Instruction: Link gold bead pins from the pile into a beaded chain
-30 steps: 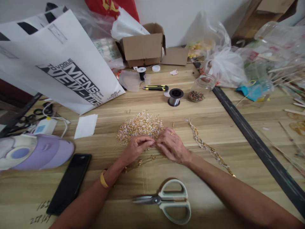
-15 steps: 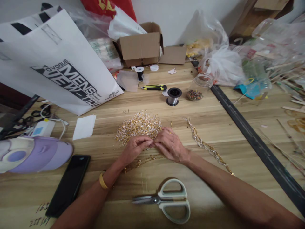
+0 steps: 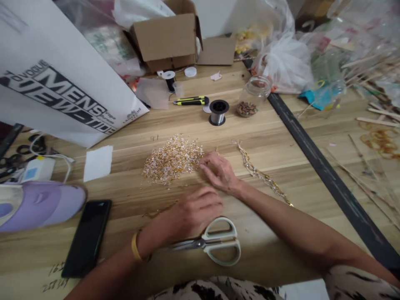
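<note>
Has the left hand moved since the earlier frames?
Yes. Judged against the scissors, the left hand has moved closer to their handles, rightward and nearer the person.

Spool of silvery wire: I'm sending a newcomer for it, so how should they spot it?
At the back of the pale wooden table stands an open brown cardboard box. Forward of it and rightward, between the yellow-and-black cutter and the clear jar with multicoloured bits, is the spool of silvery wire. Black rims distinguish it from the white-topped, black-wound spool.
</note>
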